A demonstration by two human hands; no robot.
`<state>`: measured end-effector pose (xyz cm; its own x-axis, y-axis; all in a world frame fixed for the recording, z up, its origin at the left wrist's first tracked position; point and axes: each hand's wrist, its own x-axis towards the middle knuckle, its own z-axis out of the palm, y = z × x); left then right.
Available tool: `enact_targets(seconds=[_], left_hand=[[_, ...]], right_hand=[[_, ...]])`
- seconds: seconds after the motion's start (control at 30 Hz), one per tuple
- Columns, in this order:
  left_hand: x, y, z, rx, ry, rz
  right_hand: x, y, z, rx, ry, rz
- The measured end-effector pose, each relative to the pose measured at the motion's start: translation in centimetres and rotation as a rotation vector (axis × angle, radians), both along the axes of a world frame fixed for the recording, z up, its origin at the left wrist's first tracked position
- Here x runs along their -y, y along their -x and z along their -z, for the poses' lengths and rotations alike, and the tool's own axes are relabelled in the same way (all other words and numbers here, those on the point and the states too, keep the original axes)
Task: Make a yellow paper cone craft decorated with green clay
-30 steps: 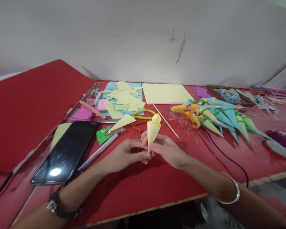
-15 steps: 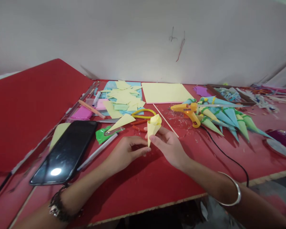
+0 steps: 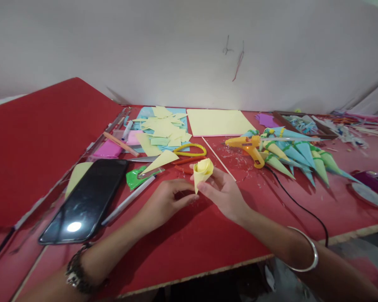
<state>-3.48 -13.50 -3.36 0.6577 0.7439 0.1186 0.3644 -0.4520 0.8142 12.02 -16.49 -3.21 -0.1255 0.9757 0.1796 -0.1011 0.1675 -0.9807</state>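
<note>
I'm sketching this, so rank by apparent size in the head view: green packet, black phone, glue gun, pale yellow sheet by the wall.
1. Black phone
2. Pale yellow sheet
3. Glue gun
4. Green packet

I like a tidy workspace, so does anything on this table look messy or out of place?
Wispy strands litter the red table near the tip of the yellow glue gun, perhaps stray glue. A pale yellow paper piece lies across the scissors, partly hiding them. I see no clear spill.

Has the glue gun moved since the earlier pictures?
No, the glue gun hasn't moved: it lies in the same place to the right of the thin stick.
</note>
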Motion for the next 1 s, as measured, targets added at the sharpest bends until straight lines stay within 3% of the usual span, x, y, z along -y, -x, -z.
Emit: enact_targets(seconds=[0.37,0.87,1.0], left_hand=[[0.0,0.3,0.0,-0.004,-0.064,-0.08],[-0.2,0.2,-0.4,0.0,-0.024,-0.051],[-0.5,1.0,-0.9,0.151,-0.096,-0.223]], right_hand=[[-0.3,-0.2,0.0,0.31,-0.113,0.008],[-0.4,-0.4,0.0,0.371,-0.167,0.042],[-0.9,-1.2,0.1,0.527,-0.204,0.149]])
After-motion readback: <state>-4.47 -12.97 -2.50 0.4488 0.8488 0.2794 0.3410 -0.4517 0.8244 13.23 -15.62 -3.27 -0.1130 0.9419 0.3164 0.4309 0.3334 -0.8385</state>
